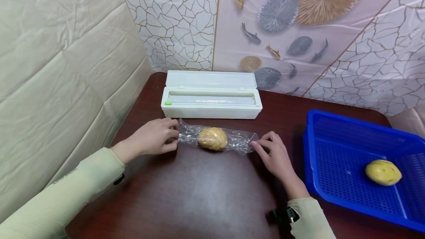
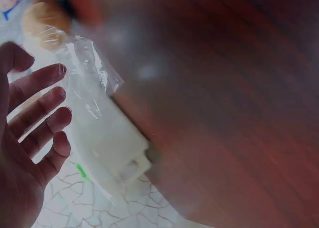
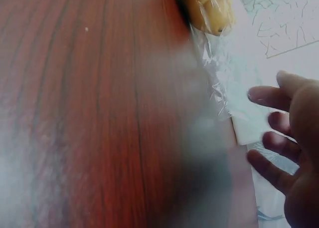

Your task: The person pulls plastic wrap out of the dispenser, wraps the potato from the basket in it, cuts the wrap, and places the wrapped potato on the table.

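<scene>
A yellow potato (image 1: 213, 138) lies on the table inside clear plastic film (image 1: 239, 140), whose crinkled ends stretch out to both sides. At the film's left end is my left hand (image 1: 154, 135). Its fingers are apart and loosely bent in the left wrist view, fingertips beside the film (image 2: 92, 71). My right hand (image 1: 273, 154) is at the other end, thumb and forefinger right by the film's edge. In the right wrist view its fingers (image 3: 271, 170) are spread, with nothing held between them, and the potato (image 3: 209, 11) shows beyond the film.
Behind the potato stands a white cling film box (image 1: 212, 111) with its lid raised and a roll inside. A green tab (image 1: 168, 103) marks its left front. To the right is a blue plastic basket (image 1: 345, 194) holding another yellow potato (image 1: 383, 172). Patterned cloth (image 1: 179, 21) hangs behind.
</scene>
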Demonstrator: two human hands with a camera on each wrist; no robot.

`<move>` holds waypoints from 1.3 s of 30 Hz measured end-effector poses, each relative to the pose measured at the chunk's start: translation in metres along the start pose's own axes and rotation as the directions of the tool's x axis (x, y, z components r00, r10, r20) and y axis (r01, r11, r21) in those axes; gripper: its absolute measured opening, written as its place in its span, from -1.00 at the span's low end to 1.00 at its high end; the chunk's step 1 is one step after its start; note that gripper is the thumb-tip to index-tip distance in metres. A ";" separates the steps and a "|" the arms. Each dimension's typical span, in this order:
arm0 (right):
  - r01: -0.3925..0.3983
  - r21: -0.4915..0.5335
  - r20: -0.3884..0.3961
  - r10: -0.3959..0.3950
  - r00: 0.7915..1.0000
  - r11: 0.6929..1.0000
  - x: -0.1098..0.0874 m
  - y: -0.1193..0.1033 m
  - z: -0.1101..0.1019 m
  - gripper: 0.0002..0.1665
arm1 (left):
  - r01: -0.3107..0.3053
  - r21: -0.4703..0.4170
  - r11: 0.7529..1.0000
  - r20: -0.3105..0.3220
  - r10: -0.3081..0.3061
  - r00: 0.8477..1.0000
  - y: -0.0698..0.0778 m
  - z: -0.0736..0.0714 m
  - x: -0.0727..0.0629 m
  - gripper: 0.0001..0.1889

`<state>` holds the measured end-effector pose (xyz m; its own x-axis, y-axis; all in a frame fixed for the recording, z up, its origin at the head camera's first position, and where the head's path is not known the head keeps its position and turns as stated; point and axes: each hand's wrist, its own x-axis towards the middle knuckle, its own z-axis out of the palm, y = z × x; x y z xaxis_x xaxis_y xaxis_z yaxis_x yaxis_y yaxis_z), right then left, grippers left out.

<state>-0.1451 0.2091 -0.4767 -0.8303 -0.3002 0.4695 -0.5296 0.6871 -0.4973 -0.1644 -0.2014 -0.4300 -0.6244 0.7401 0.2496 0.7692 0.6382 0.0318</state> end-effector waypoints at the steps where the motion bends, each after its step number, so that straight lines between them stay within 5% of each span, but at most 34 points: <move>1: -0.008 0.001 -0.007 0.008 1.000 1.000 0.001 0.000 0.001 -0.96 | 0.009 -0.020 1.000 -0.016 -0.009 1.000 0.001 -0.002 0.003 -0.85; 8: 0.007 -0.042 -0.015 -0.007 1.000 0.999 0.005 -0.004 0.006 -0.66 | -0.017 -0.056 0.998 -0.080 0.012 0.997 0.012 -0.002 0.039 -0.82; 13: 0.041 -0.069 -0.011 -0.042 0.999 0.997 0.003 -0.009 0.002 -0.50 | -0.062 -0.103 0.993 -0.011 0.061 0.998 0.022 0.008 0.061 -0.68; 19: 0.183 -0.079 -0.048 -0.187 0.981 0.980 0.013 -0.027 -0.007 -0.52 | -0.030 -0.097 0.995 0.054 0.036 0.998 0.028 0.015 0.069 -0.59; 23: 0.229 -0.090 0.100 -0.220 0.970 0.969 0.022 -0.041 0.001 -0.31 | -0.020 -0.098 0.995 0.070 0.027 0.997 0.031 0.018 0.070 -0.57; 29: 0.083 -0.081 0.364 -0.048 0.930 0.993 0.025 -0.050 0.026 -0.15 | 0.007 -0.105 0.994 0.086 0.002 0.996 0.032 0.022 0.068 -0.54; 33: 0.016 -0.063 0.431 0.012 0.902 0.998 0.024 -0.049 0.038 -0.14 | 0.040 -0.141 0.989 0.082 -0.028 0.996 0.032 0.025 0.066 -0.52; 39: -0.029 0.010 0.440 0.022 0.898 1.000 0.026 -0.046 0.044 -0.19 | 0.075 -0.200 0.977 0.061 -0.064 0.996 0.032 0.031 0.063 -0.47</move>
<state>-0.1499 0.1405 -0.4737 -0.8332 -0.5456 0.0901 -0.5070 0.6888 -0.5182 -0.1830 -0.1280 -0.4435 -0.6794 0.7093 0.1877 0.7318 0.6367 0.2429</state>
